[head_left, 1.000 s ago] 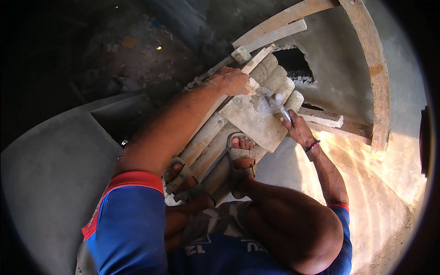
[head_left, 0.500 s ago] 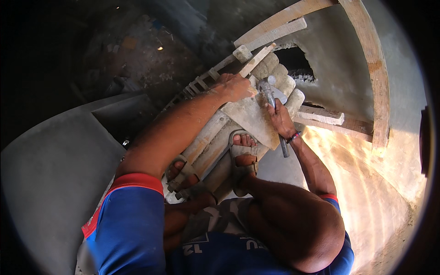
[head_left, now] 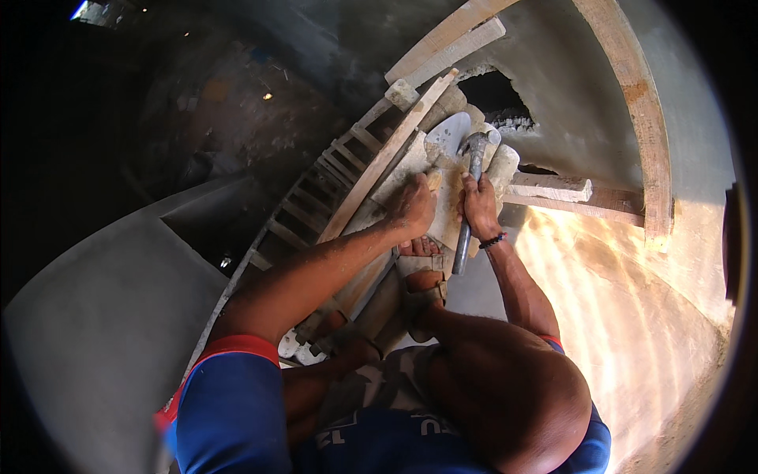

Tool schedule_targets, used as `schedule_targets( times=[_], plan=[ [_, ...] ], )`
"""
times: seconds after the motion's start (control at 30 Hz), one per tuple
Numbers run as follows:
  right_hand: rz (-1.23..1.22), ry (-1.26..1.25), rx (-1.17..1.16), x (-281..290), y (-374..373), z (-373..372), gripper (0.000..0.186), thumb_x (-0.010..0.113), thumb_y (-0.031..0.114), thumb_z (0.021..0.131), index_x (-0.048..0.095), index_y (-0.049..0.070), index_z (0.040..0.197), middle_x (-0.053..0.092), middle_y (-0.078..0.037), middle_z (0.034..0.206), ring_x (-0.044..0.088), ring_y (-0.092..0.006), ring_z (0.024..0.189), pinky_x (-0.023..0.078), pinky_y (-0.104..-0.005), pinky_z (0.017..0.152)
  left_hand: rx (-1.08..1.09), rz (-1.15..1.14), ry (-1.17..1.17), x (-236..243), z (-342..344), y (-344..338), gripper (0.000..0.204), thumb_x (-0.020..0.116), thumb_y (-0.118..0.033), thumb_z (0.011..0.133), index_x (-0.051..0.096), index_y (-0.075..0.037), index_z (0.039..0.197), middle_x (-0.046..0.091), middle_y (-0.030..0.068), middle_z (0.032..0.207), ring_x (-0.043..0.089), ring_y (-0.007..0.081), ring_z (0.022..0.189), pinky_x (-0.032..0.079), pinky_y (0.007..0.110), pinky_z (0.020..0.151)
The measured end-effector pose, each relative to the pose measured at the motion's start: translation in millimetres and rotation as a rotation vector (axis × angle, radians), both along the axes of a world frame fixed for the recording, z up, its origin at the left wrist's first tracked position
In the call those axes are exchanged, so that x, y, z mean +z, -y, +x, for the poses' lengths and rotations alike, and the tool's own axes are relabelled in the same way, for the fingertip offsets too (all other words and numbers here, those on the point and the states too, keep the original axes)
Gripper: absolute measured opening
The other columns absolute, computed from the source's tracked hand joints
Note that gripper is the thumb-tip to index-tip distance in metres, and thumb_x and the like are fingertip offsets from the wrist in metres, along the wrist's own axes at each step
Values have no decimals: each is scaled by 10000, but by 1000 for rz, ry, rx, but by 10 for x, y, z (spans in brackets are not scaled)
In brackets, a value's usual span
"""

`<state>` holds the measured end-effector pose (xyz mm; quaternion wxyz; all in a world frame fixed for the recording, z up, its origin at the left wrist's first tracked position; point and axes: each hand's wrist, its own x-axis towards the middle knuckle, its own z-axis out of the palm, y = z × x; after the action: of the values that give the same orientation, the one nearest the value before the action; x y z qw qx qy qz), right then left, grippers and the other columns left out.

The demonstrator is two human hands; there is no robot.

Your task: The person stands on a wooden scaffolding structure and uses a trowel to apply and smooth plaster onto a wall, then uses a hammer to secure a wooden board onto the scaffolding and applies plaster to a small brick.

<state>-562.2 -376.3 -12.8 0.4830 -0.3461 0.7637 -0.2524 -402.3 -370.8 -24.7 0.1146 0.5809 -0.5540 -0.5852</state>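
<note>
My left hand (head_left: 414, 207) is closed around the wooden handle of a trowel (head_left: 447, 129), whose pale metal blade points away from me. Just to its right, my right hand (head_left: 479, 205) grips a hammer (head_left: 459, 259) by its metal shaft, head upward, beside the trowel blade. Both are over a worn, pale board (head_left: 448, 225) resting on rounded, cement-stained timbers (head_left: 500, 166). A sandalled foot (head_left: 426, 288) is under my hands. A long wooden batten (head_left: 355, 201) runs to the left of my left hand.
A ladder-like wooden frame (head_left: 304, 207) lies along the left. Beyond are a jagged hole (head_left: 493, 95) in the grey wall, curved timbers (head_left: 639, 110) and short planks (head_left: 549, 187). Dark, debris-strewn floor (head_left: 229, 103) shows at upper left; a smooth grey slab (head_left: 110, 324) is at lower left.
My left hand has moved down toward me, uncovering the trowel blade and batten. My right hand has shifted left with the hammer, now held more upright. The view has shifted slightly.
</note>
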Motion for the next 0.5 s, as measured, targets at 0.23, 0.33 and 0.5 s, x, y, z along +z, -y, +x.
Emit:
schedule_targets(
  times=[0.23,0.33,0.5],
  plan=[
    [-16,-99,199,10,-125,164,302,492,324,1002,434,29,978,473,-49,595,473,-157,395,407,-313,335,222,14,-116,-167,-212,-192,453,467,-271,988,402,75,1272,553,340,1166,546,476,1101,431,490,940],
    [136,-19,146,23,-116,141,326,488,316,1004,435,-6,992,500,-82,618,518,-200,429,415,-349,344,266,-54,-117,-159,-245,-211,450,467,-275,991,408,73,1271,559,333,1163,552,462,1108,431,485,944],
    [28,-145,287,177,-135,159,309,481,315,1003,442,9,989,501,-87,625,514,-193,422,417,-338,345,184,172,-133,-138,-245,-193,636,435,-328,1015,257,105,1445,387,346,1421,401,452,1321,316,429,1106]
  ],
)
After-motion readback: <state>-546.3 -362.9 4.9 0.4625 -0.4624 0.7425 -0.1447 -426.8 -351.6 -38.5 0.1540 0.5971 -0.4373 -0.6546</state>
